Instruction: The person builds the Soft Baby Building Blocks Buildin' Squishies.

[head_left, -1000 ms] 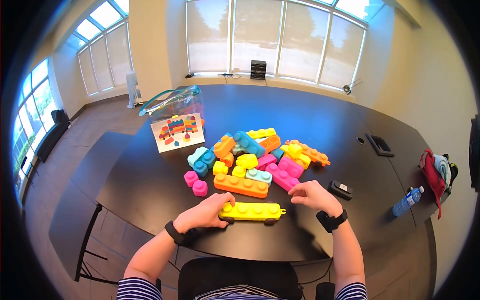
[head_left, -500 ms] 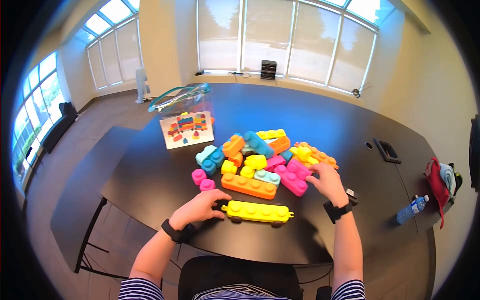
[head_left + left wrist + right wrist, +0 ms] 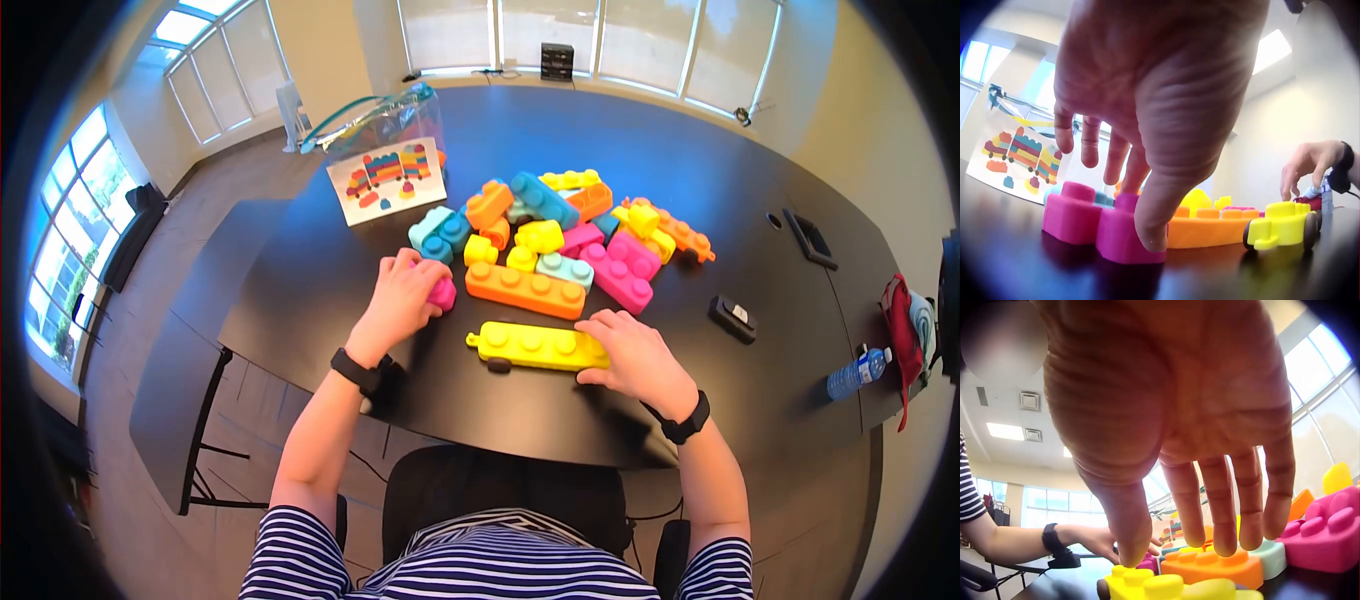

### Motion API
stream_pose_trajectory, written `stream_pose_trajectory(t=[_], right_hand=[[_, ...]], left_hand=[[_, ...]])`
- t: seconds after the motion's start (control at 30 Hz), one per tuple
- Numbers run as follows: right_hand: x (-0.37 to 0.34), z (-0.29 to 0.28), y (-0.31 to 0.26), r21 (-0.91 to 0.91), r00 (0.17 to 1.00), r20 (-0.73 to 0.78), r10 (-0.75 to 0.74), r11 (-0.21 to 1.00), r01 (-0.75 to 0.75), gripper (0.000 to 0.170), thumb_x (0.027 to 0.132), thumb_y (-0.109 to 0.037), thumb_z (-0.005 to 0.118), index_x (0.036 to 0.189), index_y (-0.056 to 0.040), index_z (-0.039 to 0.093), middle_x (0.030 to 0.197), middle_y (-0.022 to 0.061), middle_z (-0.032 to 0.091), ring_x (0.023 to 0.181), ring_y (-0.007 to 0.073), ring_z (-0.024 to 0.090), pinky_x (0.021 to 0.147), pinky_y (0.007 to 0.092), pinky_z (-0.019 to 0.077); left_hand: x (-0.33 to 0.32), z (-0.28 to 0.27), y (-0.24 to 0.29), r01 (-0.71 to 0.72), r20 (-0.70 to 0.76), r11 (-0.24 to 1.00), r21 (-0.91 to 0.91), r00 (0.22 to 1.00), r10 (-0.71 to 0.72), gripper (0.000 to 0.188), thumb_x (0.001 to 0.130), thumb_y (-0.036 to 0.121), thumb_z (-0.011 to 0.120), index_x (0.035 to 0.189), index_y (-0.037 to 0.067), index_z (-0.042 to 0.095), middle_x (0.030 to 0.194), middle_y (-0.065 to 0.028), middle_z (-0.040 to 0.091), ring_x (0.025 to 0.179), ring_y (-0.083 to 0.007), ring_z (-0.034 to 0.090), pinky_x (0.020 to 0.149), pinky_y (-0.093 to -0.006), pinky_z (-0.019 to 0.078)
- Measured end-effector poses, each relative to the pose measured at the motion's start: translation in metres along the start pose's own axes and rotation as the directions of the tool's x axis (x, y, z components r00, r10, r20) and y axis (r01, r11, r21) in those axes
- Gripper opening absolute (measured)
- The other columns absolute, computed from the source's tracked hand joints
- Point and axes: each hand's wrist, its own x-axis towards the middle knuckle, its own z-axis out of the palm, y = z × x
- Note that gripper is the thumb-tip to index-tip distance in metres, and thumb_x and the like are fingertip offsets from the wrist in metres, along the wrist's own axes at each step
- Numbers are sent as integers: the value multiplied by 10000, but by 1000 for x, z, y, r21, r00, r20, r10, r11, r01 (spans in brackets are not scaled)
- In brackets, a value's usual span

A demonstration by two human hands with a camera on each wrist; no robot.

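Note:
My left hand [image 3: 395,295] is at the left, thumb and index finger pinching one of two small pink blocks [image 3: 1125,234]; the other pink block [image 3: 1072,215] stands beside it. In the head view the hand covers part of the pair. A long yellow wheeled base [image 3: 535,345] with studs and a hook at its left end stands on the table before me. My right hand [image 3: 645,360] spans its right end, thumb [image 3: 1132,540] at the near side. The other fingers reach across toward the far side, nearly straight in the right wrist view.
Beyond the yellow base lies a long orange block [image 3: 525,290], then a pile of mixed blocks including a large pink block [image 3: 620,275]. A clear bag [image 3: 400,125] with a picture card stands back left. A black case [image 3: 733,318] and a water bottle [image 3: 858,373] are at the right.
My left hand has left the yellow base and moved forward to the pink blocks. The right hand went to the large pink block, then came back to the yellow base's right end.

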Motion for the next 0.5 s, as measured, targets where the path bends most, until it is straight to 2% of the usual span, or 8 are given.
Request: stream_pose_trajectory(t=[0.1,0.13,0.23,0.27,0.3,0.37,0.5], right_hand=[[-4,11,5,76,999,-31,17,997,-15,648,792,-274,902,1338,-57,631,1285,113,634,1188,339,647,984,472,559],[-5,14,4,98,999,-34,31,995,-28,642,794,-254,901,1342,-52,636,1301,129,640,1207,359,649,997,470,556],[-3,13,2,135,998,-7,63,989,-62,660,781,-236,911,1354,-39,648,1338,146,644,1195,385,657,1030,450,548],[-3,13,2,152,997,-6,73,986,-72,653,776,-222,915,1351,-39,664,1334,158,655,1164,400,667,1021,454,550],[-3,13,1,160,997,1,83,984,-82,660,771,-226,920,1352,-40,668,1330,163,659,1157,403,669,1018,454,551],[-3,11,0,169,995,8,101,980,-101,675,761,-235,930,1355,-42,675,1323,172,669,1145,409,673,1012,456,552],[-4,13,4,165,998,-27,59,985,-53,687,757,-234,930,1353,-19,666,1299,190,684,1105,403,692,969,469,563]], left_hand=[[-1,-27,27,89,-50,968,-233,993,-103,600,727,158,933,1278,122,699,1203,-88,688,1180,-353,576,1019,-452,468],[-4,-29,31,60,-62,947,-316,995,-84,568,766,159,925,1278,98,687,1178,-100,700,1132,-348,619,1002,-440,501],[-7,-33,54,-32,33,860,-509,998,57,555,789,158,912,1289,90,683,1157,-107,709,1092,-334,661,981,-425,529],[-9,-33,63,-84,22,862,-500,994,109,542,807,152,901,1297,82,680,1161,-121,711,1069,-321,686,971,-413,540],[-10,-29,67,-56,58,849,-525,993,102,543,812,143,894,1305,77,677,1168,-124,710,1085,-332,684,965,-417,546],[-9,-22,75,-54,35,833,-551,996,87,546,809,135,892,1306,69,675,1181,-131,710,1089,-346,687,958,-419,553],[-6,-21,82,-28,54,826,-564,996,71,548,796,109,888,1301,63,680,1184,-147,713,1084,-373,693,941,-428,560]])
